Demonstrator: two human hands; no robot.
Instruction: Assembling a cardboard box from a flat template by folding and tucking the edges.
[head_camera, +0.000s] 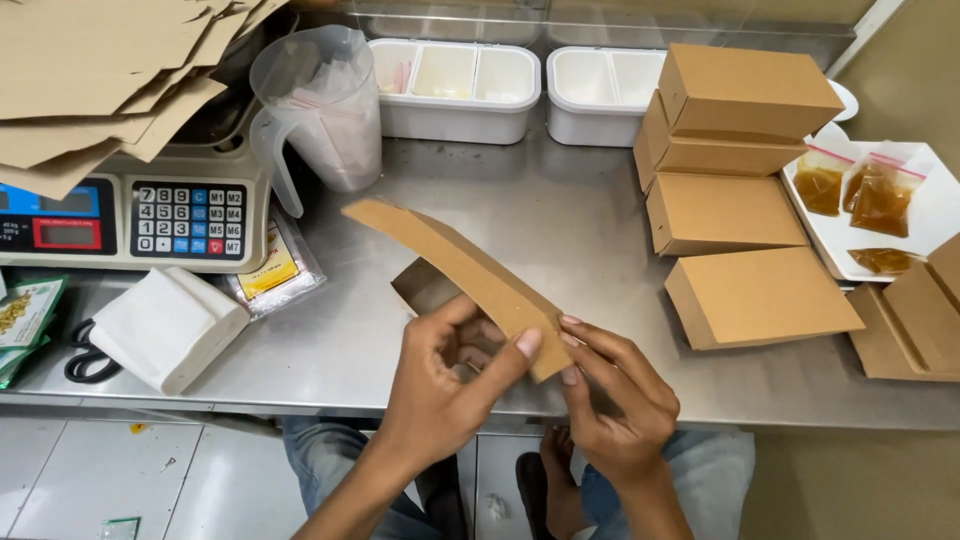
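Observation:
My left hand (440, 385) and my right hand (615, 395) both grip a brown cardboard box blank (455, 262) above the front edge of the steel table (560, 215). The blank is partly folded and seen nearly edge-on, slanting up to the left from my fingers. My left thumb presses its near end; my right fingers pinch the same end from the right. A flap of the blank shows behind my left hand.
Several folded brown boxes (735, 205) are stacked at the right, by a white tray (925, 215) with sauce sachets. A weighing scale (140, 215) under flat cardboard sheets (90, 70), a plastic jug (320, 105), white containers (450, 85) and a white paper pack (165, 325) are at the left and back.

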